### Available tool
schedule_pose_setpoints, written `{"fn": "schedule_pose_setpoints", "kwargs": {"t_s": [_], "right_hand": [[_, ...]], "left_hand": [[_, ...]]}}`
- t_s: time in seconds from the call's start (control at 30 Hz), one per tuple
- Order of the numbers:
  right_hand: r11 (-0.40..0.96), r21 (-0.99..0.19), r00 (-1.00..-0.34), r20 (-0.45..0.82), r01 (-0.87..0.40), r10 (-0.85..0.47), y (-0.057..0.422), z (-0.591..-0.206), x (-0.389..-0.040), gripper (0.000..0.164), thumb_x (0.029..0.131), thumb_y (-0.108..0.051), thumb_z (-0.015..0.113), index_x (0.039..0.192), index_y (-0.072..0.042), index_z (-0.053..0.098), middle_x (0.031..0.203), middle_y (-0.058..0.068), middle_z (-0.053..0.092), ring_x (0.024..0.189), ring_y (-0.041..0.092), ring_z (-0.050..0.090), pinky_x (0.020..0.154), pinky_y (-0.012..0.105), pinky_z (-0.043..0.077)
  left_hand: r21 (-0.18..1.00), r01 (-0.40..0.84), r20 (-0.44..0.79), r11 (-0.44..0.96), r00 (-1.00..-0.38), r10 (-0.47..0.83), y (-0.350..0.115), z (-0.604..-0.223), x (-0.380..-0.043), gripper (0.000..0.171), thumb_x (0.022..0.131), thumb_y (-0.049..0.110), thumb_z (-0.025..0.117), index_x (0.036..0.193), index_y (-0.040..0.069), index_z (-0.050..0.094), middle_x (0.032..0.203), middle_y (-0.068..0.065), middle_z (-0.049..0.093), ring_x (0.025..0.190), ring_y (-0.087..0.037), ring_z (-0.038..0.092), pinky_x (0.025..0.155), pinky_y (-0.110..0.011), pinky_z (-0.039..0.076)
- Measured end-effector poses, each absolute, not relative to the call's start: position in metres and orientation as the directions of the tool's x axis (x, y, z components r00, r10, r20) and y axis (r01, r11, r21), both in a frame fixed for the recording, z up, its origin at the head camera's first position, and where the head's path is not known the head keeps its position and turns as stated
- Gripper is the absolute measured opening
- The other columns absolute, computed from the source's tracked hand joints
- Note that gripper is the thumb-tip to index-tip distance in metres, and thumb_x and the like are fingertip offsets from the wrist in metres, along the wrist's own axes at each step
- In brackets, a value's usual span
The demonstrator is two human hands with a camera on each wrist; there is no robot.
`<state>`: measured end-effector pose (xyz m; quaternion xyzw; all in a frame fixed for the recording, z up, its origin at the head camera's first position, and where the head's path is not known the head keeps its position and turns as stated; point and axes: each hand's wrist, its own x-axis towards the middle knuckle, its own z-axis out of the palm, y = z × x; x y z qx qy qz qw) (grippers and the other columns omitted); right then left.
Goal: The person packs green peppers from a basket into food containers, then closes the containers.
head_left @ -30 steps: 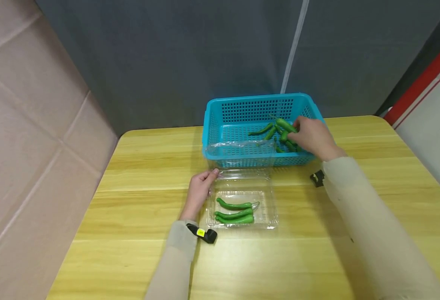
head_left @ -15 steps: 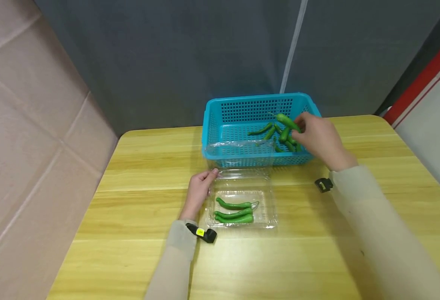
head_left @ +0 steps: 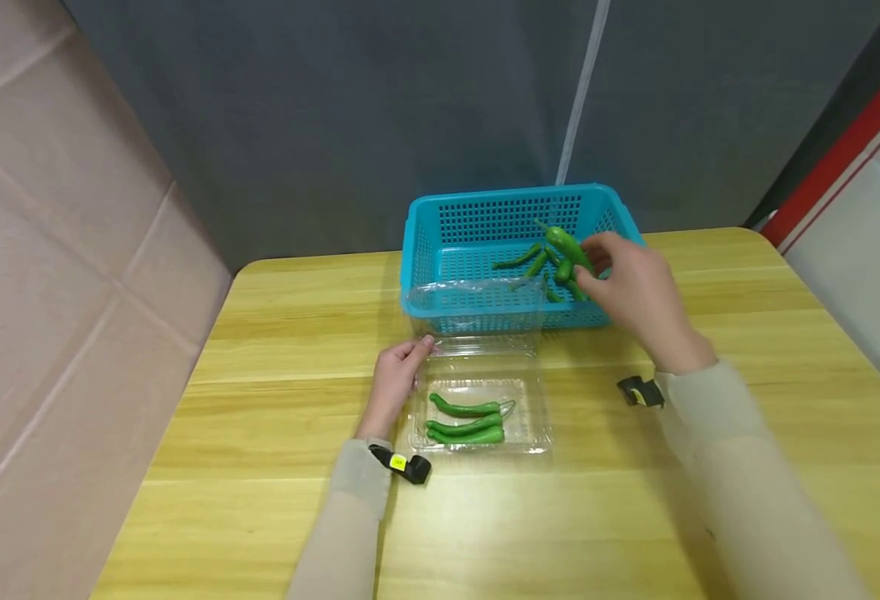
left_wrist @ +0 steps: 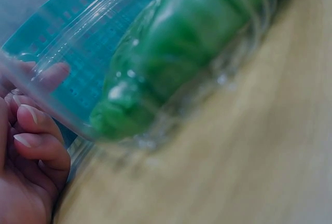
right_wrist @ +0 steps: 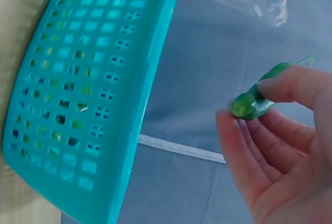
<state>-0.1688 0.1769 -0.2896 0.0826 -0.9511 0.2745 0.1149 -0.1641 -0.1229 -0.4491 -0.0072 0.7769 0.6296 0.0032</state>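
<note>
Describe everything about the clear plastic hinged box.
The clear plastic hinged box is shiny, rectangular and open on the yellow wood-grain table. Its base holds three slender green peppers; its raised lid overlaps the rectangular blue plastic basket in the head view, contact unclear. The left hand grips its left edge near the hinge.

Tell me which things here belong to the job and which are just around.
Part of the job:
- green pepper in the right hand
- blue basket with more peppers
- clear container, held by the left hand, with three peppers

Just around:
- grey cloth
- pale wall
- red-edged panel
</note>
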Motion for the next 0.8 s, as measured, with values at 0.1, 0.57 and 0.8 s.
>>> {"fn": "schedule_pose_setpoints", "kwargs": {"t_s": [0.1, 0.57, 0.8], "right_hand": [[0.819, -0.521, -0.950, 0.298, -0.241, -0.090, 0.174, -0.292, -0.163, 0.034, 0.086, -0.022, 0.056, 0.115, -0.005, 0.053, 0.099, 0.010, 0.060, 0.083, 0.023, 0.055, 0.064, 0.039, 0.045], [0.760, -0.595, -0.933, 0.357, -0.260, -0.039, 0.170, -0.308, -0.144, 0.030, 0.085, -0.021, 0.058, 0.110, -0.005, 0.056, 0.093, 0.008, 0.061, 0.080, 0.020, 0.056, 0.068, 0.037, 0.047], [0.733, -0.635, -0.942, 0.335, -0.244, -0.023, 0.164, -0.314, -0.135, 0.031, 0.086, -0.021, 0.058, 0.111, -0.004, 0.055, 0.094, 0.008, 0.060, 0.082, 0.019, 0.056, 0.070, 0.037, 0.050]], "left_hand": [[0.978, -0.016, -0.016, 0.207, -1.000, -0.002, -0.123, -0.449, -0.165, 0.042, 0.079, 0.056, 0.056, 0.085, 0.017, 0.069, 0.062, -0.008, 0.053, 0.037, -0.009, 0.033, 0.032, -0.023, 0.027], [0.980, -0.023, -0.026, 0.197, -1.000, 0.012, -0.123, -0.446, -0.165, 0.042, 0.079, 0.055, 0.056, 0.086, 0.016, 0.069, 0.084, -0.004, 0.066, 0.037, -0.009, 0.033, 0.032, -0.023, 0.028], [0.980, -0.007, -0.009, 0.200, -1.000, 0.007, -0.123, -0.448, -0.165, 0.042, 0.079, 0.055, 0.056, 0.085, 0.017, 0.069, 0.082, -0.005, 0.066, 0.036, -0.009, 0.032, 0.031, -0.023, 0.027]]}}
